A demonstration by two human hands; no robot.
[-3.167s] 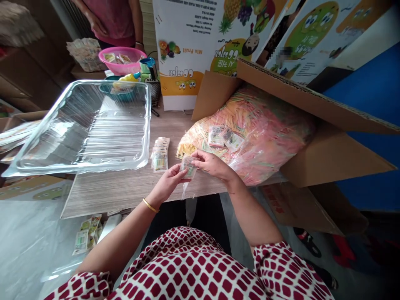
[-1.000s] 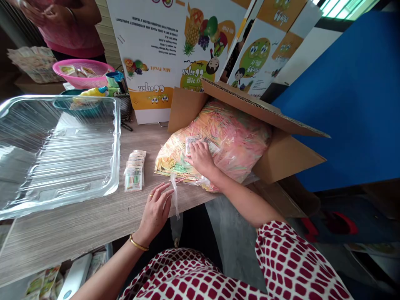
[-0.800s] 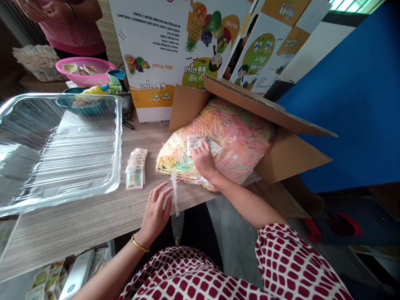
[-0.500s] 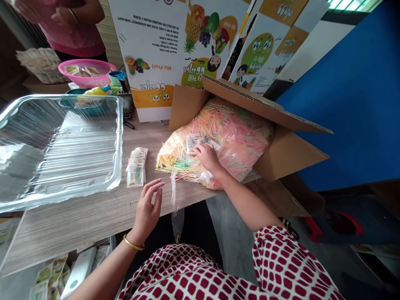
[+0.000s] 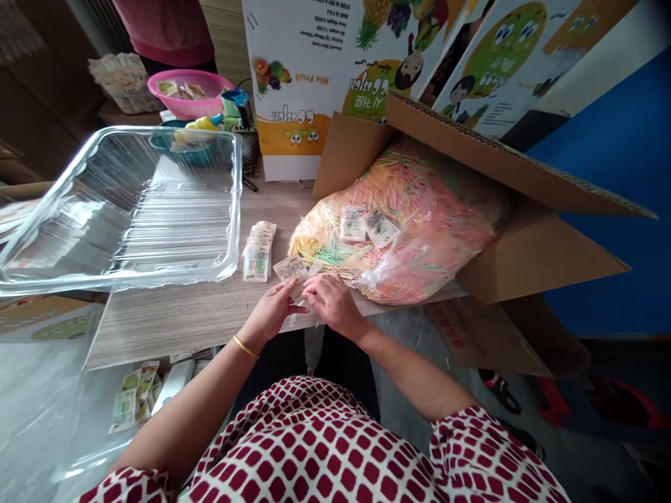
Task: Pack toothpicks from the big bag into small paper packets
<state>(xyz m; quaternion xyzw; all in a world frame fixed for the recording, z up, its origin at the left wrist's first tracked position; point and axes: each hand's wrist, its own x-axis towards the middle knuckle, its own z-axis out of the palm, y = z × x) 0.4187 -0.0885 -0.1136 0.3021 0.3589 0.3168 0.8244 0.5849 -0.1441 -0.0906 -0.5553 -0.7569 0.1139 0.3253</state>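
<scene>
My left hand grips a small printed sachet between thumb and fingers, above the table's front edge. Close against it is my right hand, its fingers curled together at the sachet's right side; whatever they pinch is hidden. Left of the hands lies an overlapping row of similar sachets with coloured sticks showing through. Beyond my right hand, a big clear bag of thin pastel sticks spills from an open carton. Two loose groups of sachets rest on top of the bag.
A large clear plastic tray stands on the left of the wooden table. Behind it are a pink basket and a teal bowl. Printed cartons line the back. Another person's pink shirt shows at upper left.
My right hand has come from the sachets on the bag back to my left hand. The left hand, empty before, now holds a sachet. The camera view has shifted left.
</scene>
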